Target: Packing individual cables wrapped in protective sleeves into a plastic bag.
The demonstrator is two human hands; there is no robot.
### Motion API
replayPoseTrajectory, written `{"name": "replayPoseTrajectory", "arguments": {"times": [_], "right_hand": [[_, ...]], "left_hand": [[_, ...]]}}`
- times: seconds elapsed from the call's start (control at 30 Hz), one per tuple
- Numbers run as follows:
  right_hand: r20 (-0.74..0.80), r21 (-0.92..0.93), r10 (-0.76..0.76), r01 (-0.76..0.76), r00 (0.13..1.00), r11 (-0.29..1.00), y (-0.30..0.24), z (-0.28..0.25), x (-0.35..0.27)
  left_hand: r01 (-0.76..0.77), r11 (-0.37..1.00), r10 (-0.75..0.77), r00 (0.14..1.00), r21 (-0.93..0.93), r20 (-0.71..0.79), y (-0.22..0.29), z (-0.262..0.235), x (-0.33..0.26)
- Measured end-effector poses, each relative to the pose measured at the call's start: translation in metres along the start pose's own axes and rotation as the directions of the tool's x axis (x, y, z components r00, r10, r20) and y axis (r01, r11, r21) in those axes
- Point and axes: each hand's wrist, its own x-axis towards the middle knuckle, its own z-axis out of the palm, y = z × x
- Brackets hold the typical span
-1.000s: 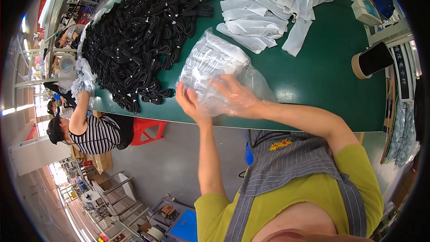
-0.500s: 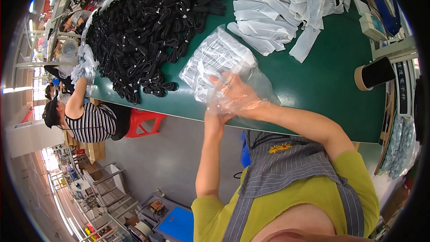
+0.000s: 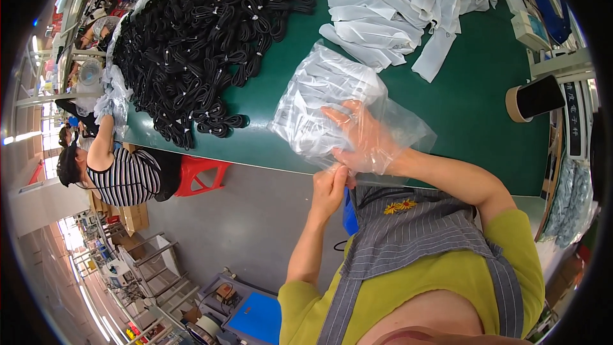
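Note:
A clear plastic bag (image 3: 408,129) lies at the table's near edge, filled with several white packets (image 3: 332,99) laid side by side. My left hand (image 3: 329,190) pinches the bag's near edge, thumb against fingers. Under the clear film, my right hand (image 3: 364,137) is inside the bag's mouth, its fingers spread against the packets. Loose film hangs around the right wrist.
Bundled black cables (image 3: 198,45) form a large heap on the green table (image 3: 472,128), left of the bag. White pouches (image 3: 383,19) are piled beyond it. A tape roll (image 3: 535,98) stands at right. Another person (image 3: 128,176) sits at left by a red stool (image 3: 199,176).
The bag has shifted to the right and its packets lie more visibly in rows. My left hand has moved right and nearer to me, and my right hand has moved slightly right.

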Motion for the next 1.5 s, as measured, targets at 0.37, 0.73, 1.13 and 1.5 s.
{"name": "replayPoseTrajectory", "arguments": {"times": [0.37,0.73,1.13,1.5], "right_hand": [[-0.009,-0.055,-0.186,0.185,0.983,0.981,-0.009,0.001,0.017],[0.084,-0.382,-0.548,0.535,0.832,0.754,0.027,-0.015,0.032],[-0.125,-0.324,-0.547,0.487,0.828,0.811,0.039,0.014,0.025],[0.09,-0.157,-0.609,0.615,0.788,0.773,0.036,0.018,0.021]], "left_hand": [[-0.236,0.963,0.201,0.952,0.132,0.233,-0.002,0.02,0.013],[0.005,0.995,0.012,0.987,-0.102,0.161,-0.001,0.012,-0.002],[0.097,0.977,-0.07,0.987,-0.188,0.144,0.001,0.01,-0.013],[0.171,0.965,-0.122,0.964,-0.198,0.237,0.0,0.016,-0.017]]}}
